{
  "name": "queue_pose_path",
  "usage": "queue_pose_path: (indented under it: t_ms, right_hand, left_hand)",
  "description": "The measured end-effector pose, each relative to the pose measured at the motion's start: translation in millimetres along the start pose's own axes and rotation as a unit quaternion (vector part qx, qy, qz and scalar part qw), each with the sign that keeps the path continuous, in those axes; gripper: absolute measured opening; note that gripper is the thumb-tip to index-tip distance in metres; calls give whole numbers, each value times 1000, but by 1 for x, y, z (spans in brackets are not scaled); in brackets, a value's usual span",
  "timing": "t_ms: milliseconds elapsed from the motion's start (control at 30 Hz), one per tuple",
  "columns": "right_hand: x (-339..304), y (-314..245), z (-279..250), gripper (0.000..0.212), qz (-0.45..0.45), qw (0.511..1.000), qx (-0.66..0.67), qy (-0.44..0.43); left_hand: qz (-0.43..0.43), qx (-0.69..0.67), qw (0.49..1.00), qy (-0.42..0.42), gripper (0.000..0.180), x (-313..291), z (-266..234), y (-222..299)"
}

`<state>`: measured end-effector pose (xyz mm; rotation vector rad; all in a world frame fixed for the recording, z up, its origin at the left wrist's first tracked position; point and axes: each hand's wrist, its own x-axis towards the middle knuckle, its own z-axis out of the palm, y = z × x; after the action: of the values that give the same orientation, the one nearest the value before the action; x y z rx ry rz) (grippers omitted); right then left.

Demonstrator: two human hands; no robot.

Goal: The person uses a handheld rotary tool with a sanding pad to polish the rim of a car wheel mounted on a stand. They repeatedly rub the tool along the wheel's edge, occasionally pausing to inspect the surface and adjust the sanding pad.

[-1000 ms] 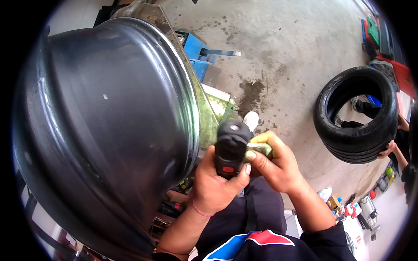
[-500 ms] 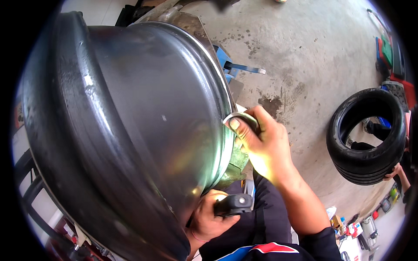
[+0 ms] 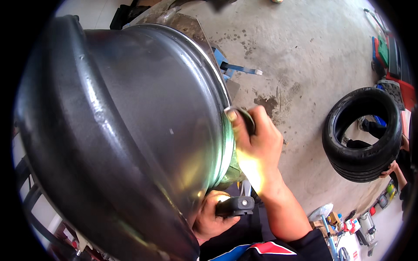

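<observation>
A large dark wheel rim (image 3: 143, 95) fills the left side, its barrel facing me and its bright bead edge on the right. My right hand (image 3: 261, 137) pinches a folded piece of sandpaper (image 3: 248, 120), thumb on top, against that bead edge. Below it, my left hand (image 3: 209, 219) is closed round a black flashlight (image 3: 235, 206) beside the rim's lower edge. Its light falls on the bead, the barrel and my right wrist. A greenish cloth-like piece (image 3: 233, 174) shows under the rim, partly hidden by my right hand.
At right, another person's hands (image 3: 389, 169) hold a black tyre (image 3: 361, 172) upright. A blue lever (image 3: 241, 68) juts out past the rim over the stained concrete floor (image 3: 300, 52). Boxes and tools (image 3: 348, 224) lie at the lower right.
My right hand has moved slightly up and left along the bead edge with the sandpaper. The left hand and flashlight stay nearly in place. The view has shifted a little.
</observation>
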<state>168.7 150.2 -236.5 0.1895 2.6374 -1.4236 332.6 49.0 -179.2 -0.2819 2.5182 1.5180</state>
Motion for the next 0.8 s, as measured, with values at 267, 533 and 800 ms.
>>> queue_pose_path:
  t_ms: [267, 533, 800]
  right_hand:
    - [4, 6, -13, 34, 156, 982, 109, -21]
    - [-12, 0, 2, 34, -28, 999, -2, 41]
    - [-11, -7, 3, 36, -5, 1000, -16, 24]
  left_hand:
    - [6, -42, 999, -35, 55, 0, -6, 0]
    - [13, -47, 997, -52, 52, -3, -4, -2]
    - [21, -63, 995, -78, 53, 2, -11, -5]
